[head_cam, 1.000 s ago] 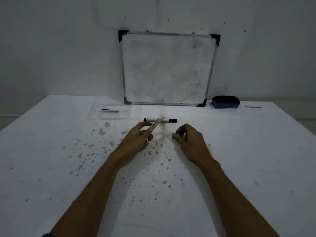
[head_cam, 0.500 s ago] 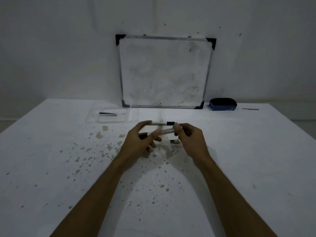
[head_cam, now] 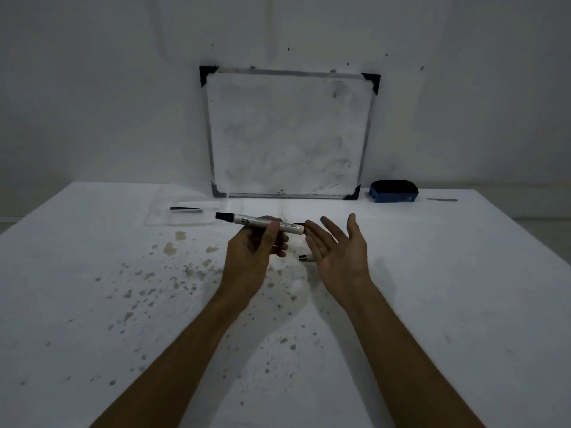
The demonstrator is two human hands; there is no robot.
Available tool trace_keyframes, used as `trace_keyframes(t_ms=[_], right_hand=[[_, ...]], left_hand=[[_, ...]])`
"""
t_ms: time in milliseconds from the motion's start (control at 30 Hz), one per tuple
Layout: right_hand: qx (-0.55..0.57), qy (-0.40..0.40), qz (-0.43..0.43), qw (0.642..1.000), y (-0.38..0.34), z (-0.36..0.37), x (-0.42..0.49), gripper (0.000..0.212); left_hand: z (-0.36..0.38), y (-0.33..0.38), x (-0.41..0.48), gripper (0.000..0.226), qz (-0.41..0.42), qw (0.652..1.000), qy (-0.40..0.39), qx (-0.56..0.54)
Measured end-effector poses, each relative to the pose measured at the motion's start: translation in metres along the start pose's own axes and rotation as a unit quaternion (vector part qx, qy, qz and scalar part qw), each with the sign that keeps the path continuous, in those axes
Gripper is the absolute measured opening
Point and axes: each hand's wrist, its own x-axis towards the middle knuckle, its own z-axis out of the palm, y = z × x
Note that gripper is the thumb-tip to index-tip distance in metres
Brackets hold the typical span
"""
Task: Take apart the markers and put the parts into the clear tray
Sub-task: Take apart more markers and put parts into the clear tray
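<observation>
My left hand [head_cam: 251,251] grips a white marker [head_cam: 247,219] by its middle, held level above the table with its black end pointing left. My right hand [head_cam: 336,247] is open, palm up, fingers spread, right at the marker's right end. A small dark marker part [head_cam: 303,258] lies on the table just below my right palm. A second marker lies behind the held one; only a dark sliver [head_cam: 297,224] of it shows. The clear tray [head_cam: 154,216] sits at the back left and holds a thin black part [head_cam: 185,209].
A small whiteboard [head_cam: 289,134] leans against the wall at the back. A blue eraser [head_cam: 393,191] sits to its right, with a thin grey strip [head_cam: 441,199] beyond it. The white table [head_cam: 432,288] is speckled with brown stains in front of me.
My left hand has lifted the marker and turned it level. My right hand came to the marker's right end, then opened palm up. A small part now lies on the table.
</observation>
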Motion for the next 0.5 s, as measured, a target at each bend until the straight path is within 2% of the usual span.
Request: trace_keyframes(t_ms=[67, 133, 167, 333, 433, 500], right_hand=[[0.031, -0.024, 0.025, 0.999, 0.002, -0.003, -0.001, 0.064], [0.006, -0.041, 0.051, 0.998, 0.01, -0.001, -0.003, 0.063], [-0.015, -0.046, 0.061, 0.997, 0.012, 0.002, -0.004, 0.063], [0.007, -0.056, 0.061, 0.997, 0.012, 0.006, -0.008, 0.062], [0.03, -0.044, 0.061, 0.997, 0.015, 0.006, -0.006, 0.056], [0.018, -0.028, 0.059, 0.998, 0.018, 0.005, -0.005, 0.055]], left_hand=[[0.008, -0.008, -0.01, 0.012, -0.001, 0.996, -0.043, 0.075], [0.014, -0.019, -0.023, 0.014, -0.015, 0.977, -0.121, 0.175], [0.017, -0.022, -0.026, 0.017, -0.016, 0.972, -0.136, 0.189], [0.013, -0.009, -0.015, 0.031, 0.062, 0.988, -0.056, 0.131], [0.014, -0.016, -0.021, 0.024, 0.021, 0.973, -0.113, 0.202], [0.016, -0.02, -0.023, 0.024, -0.009, 0.977, -0.111, 0.18]])
